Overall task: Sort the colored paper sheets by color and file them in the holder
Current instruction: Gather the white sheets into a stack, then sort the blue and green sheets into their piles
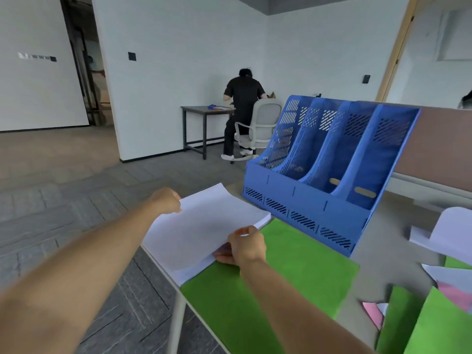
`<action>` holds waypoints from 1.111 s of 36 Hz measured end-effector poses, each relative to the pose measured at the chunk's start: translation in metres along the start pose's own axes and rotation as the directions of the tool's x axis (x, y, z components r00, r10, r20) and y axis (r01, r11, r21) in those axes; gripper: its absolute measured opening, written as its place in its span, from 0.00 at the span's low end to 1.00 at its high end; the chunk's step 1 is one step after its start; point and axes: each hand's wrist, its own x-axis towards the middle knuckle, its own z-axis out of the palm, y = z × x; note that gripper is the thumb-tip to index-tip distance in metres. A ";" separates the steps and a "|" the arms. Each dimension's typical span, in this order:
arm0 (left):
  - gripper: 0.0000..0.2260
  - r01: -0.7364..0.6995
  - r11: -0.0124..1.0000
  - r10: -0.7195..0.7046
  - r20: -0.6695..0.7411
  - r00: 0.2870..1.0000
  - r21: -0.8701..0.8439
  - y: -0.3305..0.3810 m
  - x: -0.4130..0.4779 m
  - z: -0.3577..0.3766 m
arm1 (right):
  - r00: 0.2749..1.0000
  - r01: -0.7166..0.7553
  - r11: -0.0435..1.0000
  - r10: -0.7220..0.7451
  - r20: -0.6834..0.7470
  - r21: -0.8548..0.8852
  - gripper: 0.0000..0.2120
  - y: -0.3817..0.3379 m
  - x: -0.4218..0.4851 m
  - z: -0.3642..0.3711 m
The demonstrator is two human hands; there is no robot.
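A stack of pale lilac-white sheets [199, 231] lies over the table's left corner, partly on top of a green stack [293, 272]. My left hand [166, 200] grips the pale stack's far left edge. My right hand [245, 245] pinches its near right edge, thumb on top and fingers underneath. The blue file holder [329, 175], with several slots, stands just behind these stacks. Its slots look bare. Loose green, pink and pale sheets [434, 302] lie mixed at the right.
The table edge [163, 269] and its white leg run under the pale stack at the left, with floor beyond. A brown partition [439, 146] stands behind the holder. Far back, a person sits on a chair [263, 123] at another desk.
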 end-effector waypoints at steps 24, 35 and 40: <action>0.22 -0.715 0.566 0.722 -0.171 0.670 -0.410 0.256 -0.167 0.068 | 0.907 0.327 0.908 -0.380 -0.182 -0.263 0.03 -0.098 -0.080 -0.204; 0.18 -0.575 0.556 0.801 0.202 0.564 -0.600 0.321 -0.279 0.180 | 0.828 0.153 0.855 -0.385 -0.408 -0.495 0.07 -0.028 -0.168 -0.365; 0.17 -0.565 0.648 0.761 0.413 0.500 -0.511 0.336 -0.314 0.221 | 0.736 -0.009 0.754 -0.440 -0.515 -0.657 0.08 0.012 -0.205 -0.426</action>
